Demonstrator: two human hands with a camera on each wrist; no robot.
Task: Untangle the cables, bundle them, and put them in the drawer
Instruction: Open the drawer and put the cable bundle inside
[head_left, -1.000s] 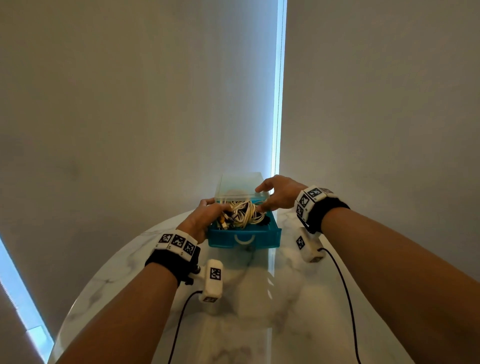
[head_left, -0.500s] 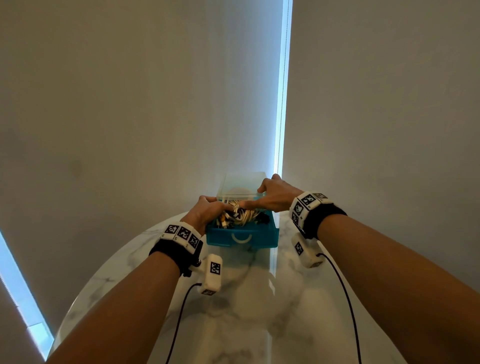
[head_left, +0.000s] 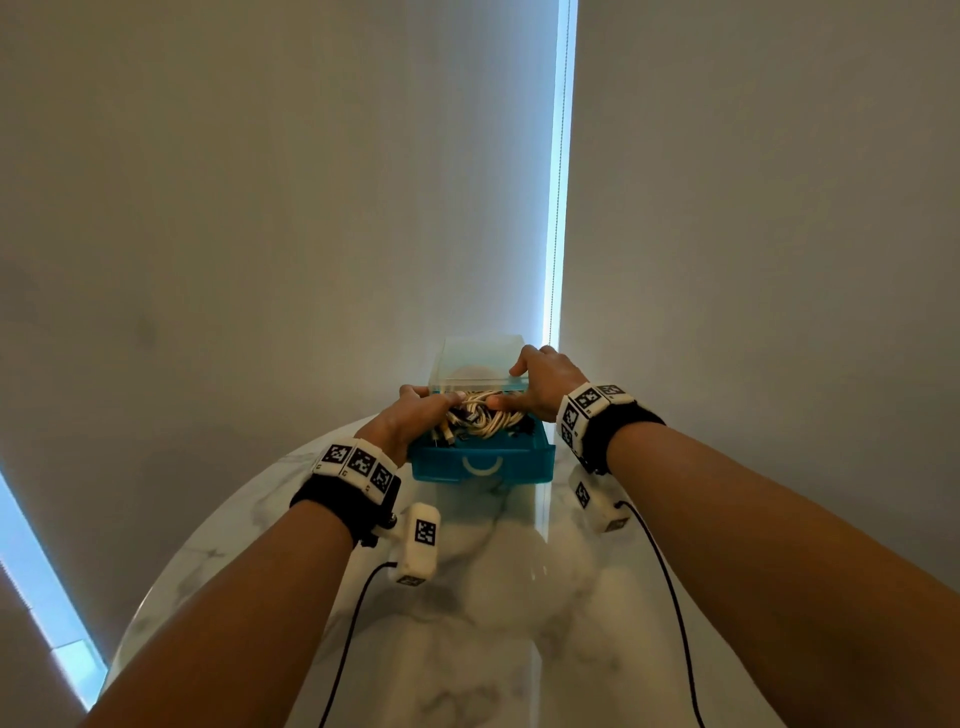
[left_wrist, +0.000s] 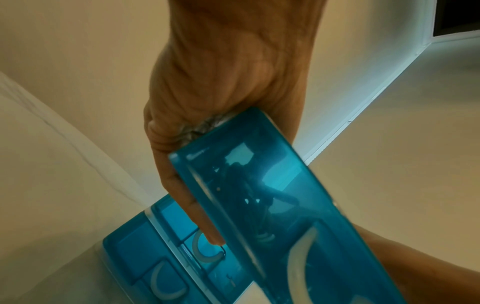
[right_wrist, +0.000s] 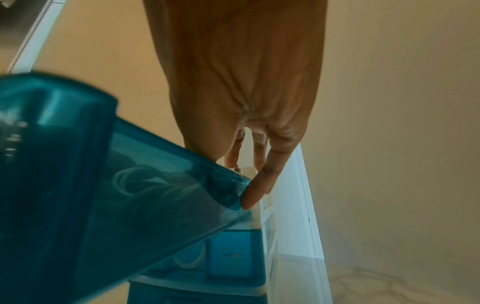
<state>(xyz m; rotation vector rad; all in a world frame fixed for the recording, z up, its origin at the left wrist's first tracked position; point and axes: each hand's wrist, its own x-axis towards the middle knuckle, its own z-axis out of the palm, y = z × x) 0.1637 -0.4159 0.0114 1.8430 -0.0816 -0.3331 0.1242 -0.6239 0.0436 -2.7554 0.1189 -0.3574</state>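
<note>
Since a second ago the right hand (head_left: 545, 384) has come forward from the cabinet's top edge, and its forefinger now presses down on the cables (head_left: 480, 413), meeting the left thumb there. Those cables, a pale coiled bundle with darker leads beside it, lie heaped in the blue drawer (head_left: 483, 462), which stands pulled out of the clear cabinet (head_left: 475, 358) on the marble table (head_left: 467, 623). From the head view the left hand (head_left: 410, 421) lies at the drawer's left rim, its thumb stretched over the heap.

Seen from the left wrist, the left hand (left_wrist: 207, 82) has a finger laid straight down the drawer's (left_wrist: 272, 195) outer wall, and more blue drawers with pale curved handles show lower down, which the head view hides. Cable shapes show dimly through the tinted plastic.

At the right wrist, the right hand's (right_wrist: 246, 82) fingers reach down straight past the drawer's (right_wrist: 103, 185) corner, one fingertip touching it; pale coils show through the wall
</note>
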